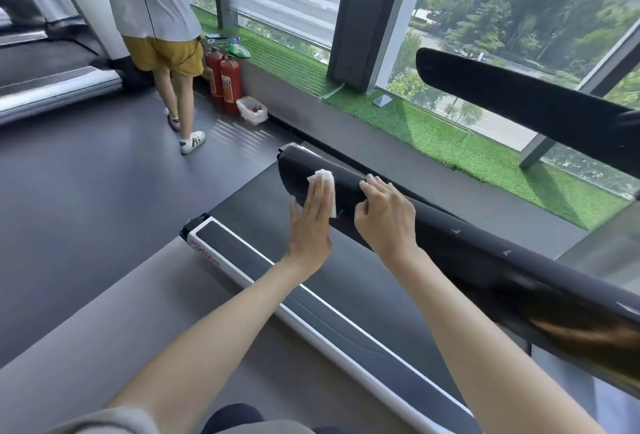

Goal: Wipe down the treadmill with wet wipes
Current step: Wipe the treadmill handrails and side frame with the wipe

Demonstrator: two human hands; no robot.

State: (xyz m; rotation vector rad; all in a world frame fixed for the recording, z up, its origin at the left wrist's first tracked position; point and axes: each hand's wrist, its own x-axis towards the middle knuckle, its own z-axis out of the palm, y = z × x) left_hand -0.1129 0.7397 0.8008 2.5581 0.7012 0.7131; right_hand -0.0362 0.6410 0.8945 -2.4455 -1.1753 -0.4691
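Note:
A long black handrail (460,243) of the treadmill runs from the lower right up to its rounded end at the centre. My left hand (310,225) lies flat with straight fingers and presses a folded white wet wipe (325,184) against the side of the rail near that end. My right hand (384,215) rests just to the right, with its fingers curled over the top of the same rail. Below both hands are the dark running belt (252,211) and the white-edged side rail (311,302). A second black handrail (519,97) crosses the upper right.
A person in a white top and yellow shorts (166,52) stands at the back left beside another treadmill (52,83). Two red fire extinguishers (225,78) and a small white box (252,109) sit by the window ledge. A phone (382,100) lies on the green turf ledge (433,132).

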